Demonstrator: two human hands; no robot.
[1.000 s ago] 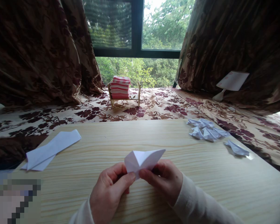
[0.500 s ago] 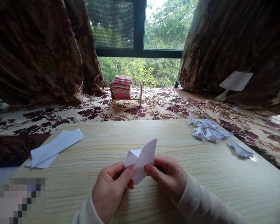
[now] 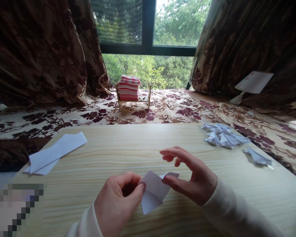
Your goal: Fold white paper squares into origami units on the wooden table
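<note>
Low over the pale wooden table [image 3: 118, 154] I hold a small folded white paper [image 3: 154, 192]. My left hand [image 3: 118, 202] pinches its left edge between thumb and forefinger. My right hand [image 3: 189, 174] has its thumb on the paper's upper right flap, while its other fingers are lifted and curved above the paper. Both wrists wear cream sleeves.
White paper strips [image 3: 54, 154] lie at the table's left. Several folded paper pieces [image 3: 223, 136] sit at the right, one more [image 3: 258, 157] near the edge. Behind is a flowered cloth, a small wooden rack with striped cloths [image 3: 130, 89], curtains and a window.
The paper has come down from an upright pose to lie low near the table. My right hand's fingers have lifted off and spread, leaving the thumb on the flap.
</note>
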